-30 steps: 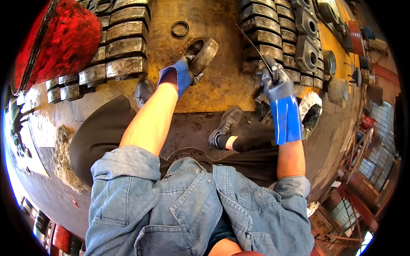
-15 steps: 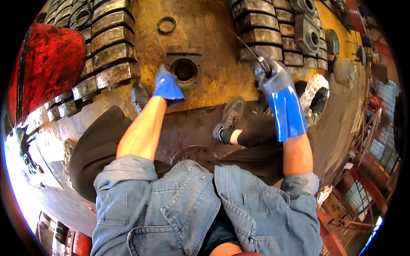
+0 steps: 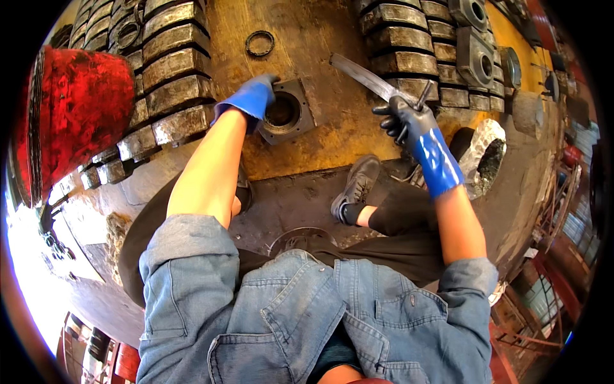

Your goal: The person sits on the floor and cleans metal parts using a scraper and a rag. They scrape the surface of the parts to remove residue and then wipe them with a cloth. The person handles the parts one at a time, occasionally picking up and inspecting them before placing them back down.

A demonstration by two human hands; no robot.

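Observation:
My left hand point(image 3: 261, 96), in a blue glove with dark fingers, grips the upper left edge of a square metal block point(image 3: 302, 123) with a round bore; the cuff and the back of the hand hide part of its fingers. The block sits turned at an angle on a yellow, worn work surface point(image 3: 326, 137). To the right, my right hand point(image 3: 409, 118), gloved alike, is closed on a long flat metal blade point(image 3: 361, 75) that points up and left. A dark rod point(image 3: 423, 95) sticks up beside that hand; how it joins the blade is unclear.
A dark ring point(image 3: 259, 43) lies beyond the block. Stacked curved metal pieces stand at left point(image 3: 178, 61) and right point(image 3: 403, 38), with bored blocks point(image 3: 474, 57) farther right. A red piece point(image 3: 89, 96) is at far left, a pale hollow lump point(image 3: 480, 157) near my right forearm.
The square block has turned on the surface, with my left hand now at its upper left edge. The blade in my right hand has rolled from edge-on to flat side showing.

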